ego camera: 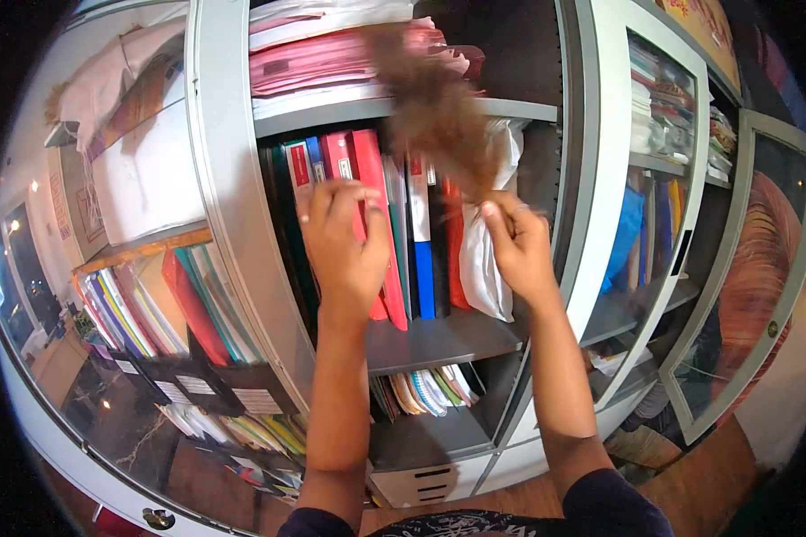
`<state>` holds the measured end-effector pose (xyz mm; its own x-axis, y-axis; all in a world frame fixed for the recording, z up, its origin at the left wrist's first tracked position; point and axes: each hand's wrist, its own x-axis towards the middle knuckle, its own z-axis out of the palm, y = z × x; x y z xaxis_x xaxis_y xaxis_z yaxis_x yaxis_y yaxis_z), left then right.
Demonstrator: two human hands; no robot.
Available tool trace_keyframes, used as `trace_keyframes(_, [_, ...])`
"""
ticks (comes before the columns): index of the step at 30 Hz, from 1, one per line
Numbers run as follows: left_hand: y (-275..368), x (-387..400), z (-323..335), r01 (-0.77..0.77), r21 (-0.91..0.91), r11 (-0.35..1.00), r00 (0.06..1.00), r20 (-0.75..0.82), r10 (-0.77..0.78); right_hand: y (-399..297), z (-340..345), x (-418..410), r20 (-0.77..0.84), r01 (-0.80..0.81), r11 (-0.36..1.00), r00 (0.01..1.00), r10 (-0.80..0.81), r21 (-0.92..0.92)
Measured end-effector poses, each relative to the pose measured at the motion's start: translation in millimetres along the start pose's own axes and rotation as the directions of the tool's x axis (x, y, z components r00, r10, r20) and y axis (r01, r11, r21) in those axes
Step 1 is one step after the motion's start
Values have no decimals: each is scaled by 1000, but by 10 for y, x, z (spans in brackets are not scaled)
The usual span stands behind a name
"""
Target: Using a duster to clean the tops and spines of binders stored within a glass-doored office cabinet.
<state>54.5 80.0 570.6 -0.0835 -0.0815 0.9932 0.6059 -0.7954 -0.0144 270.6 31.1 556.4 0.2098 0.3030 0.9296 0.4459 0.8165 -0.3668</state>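
Note:
My right hand (520, 245) is closed on the lower end of a brown, fluffy duster (436, 107), blurred, which slants up and left in front of the shelf board. My left hand (346, 235) is raised, fingers apart and slightly bent, in front of upright binders; whether it touches them I cannot tell. A red binder (383, 201) stands between the hands, with a white and blue binder (422, 262) to its right. A white plastic bag (490, 268) lies just left of my right hand, partly behind it. Pink and white folders (316, 60) are stacked on the shelf above.
Spiral notebooks and papers (430, 389) stand on the lower shelf. A glass cabinet door (745, 282) stands open at the right. Another glazed door (141, 302) is at the left, with folders seen through it. White drawers (436, 480) are below.

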Motion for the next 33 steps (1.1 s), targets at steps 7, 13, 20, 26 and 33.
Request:
trace_keyframes(7, [-28, 504, 118, -73, 214, 974, 975, -192, 115, -222, -22, 583, -59, 82, 997, 995, -82, 9])
trace_keyframes(13, [-18, 476, 196, -39, 380, 924, 992, -95, 81, -262, 44, 917, 115, -60, 976, 993, 37, 208])
trace_keyframes(20, [-73, 459, 219, -82, 441, 894, 997, 22, 80, -198, 69, 974, 262, -35, 988, 965, -6, 149])
trace_keyframes(26, [-164, 532, 123, -96, 492, 865, 995, 42, 87, -202, 40, 891, 239, -37, 984, 971, -5, 172])
trace_keyframes(33, [-37, 518, 80, -56, 544, 837, 998, 36, 43, -255, -239, 835, 408, -81, 976, 913, -9, 203])
